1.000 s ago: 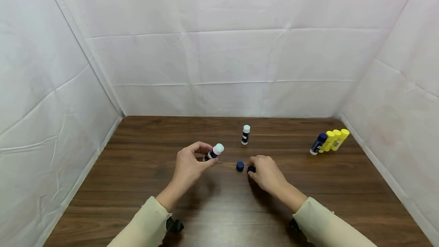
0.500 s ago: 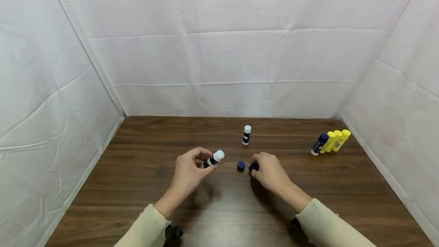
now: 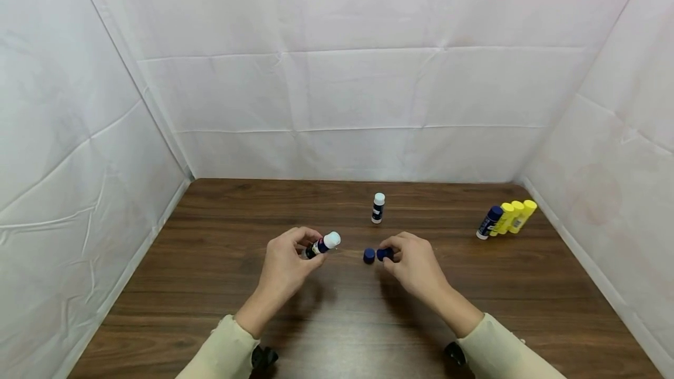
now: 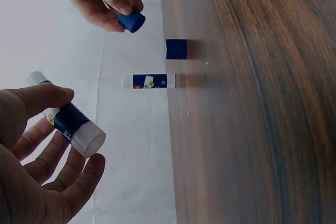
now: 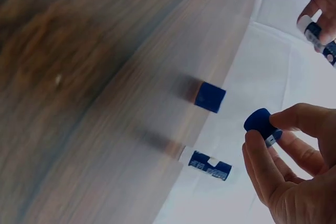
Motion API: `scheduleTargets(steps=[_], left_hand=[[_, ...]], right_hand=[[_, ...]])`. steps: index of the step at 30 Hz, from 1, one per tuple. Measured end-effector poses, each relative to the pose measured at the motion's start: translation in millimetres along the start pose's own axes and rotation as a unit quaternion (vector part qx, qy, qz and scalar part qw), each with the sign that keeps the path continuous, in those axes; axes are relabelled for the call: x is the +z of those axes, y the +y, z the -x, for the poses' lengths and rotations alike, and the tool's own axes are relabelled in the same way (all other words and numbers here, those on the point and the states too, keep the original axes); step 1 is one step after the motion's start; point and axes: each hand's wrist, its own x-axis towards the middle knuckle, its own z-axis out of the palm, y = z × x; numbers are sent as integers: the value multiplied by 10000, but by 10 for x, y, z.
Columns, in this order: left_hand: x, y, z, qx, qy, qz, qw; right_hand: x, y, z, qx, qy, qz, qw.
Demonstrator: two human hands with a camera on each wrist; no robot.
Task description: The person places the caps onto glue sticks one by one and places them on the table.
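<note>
My left hand (image 3: 286,257) grips a dark blue glue stick (image 3: 322,245) with its white top bare, tilted toward the right. In the left wrist view, thumb and fingers hold this glue stick (image 4: 70,119) by its labelled body. A blue cap (image 5: 258,121) is pinched between the thumb and fingers of my right hand (image 3: 413,257); the left wrist view shows the cap (image 4: 131,20) raised off the table. Close to its left, a second blue cap (image 3: 369,256) stands on the table. Behind them stands another uncapped glue stick (image 3: 377,209), upright.
At the right rear, a capped blue glue stick (image 3: 489,222) stands beside several yellow sticks (image 3: 518,216) in a row. White cloth walls (image 3: 358,86) close in the wooden table (image 3: 237,203) at the back and both sides.
The right hand has lifted its cap from beside the standing cap and turned it slightly. The left hand has drawn back a little to the left, tipping its glue stick further over.
</note>
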Motion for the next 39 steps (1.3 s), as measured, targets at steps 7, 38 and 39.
scheduleTargets(steps=[7,38,39], left_hand=[[-19,-20,5,243,117,-350,9990],[14,64,-11,1795,305,-1474,9722],[18,65,-11,1839,297,-1481,9713]], right_hand=[[-8,-93,42,-97,283,-478,9984],[-35,-419,114,-379,490,-2580,9642],[-32,-430,114,-377,487,-2675,9616]])
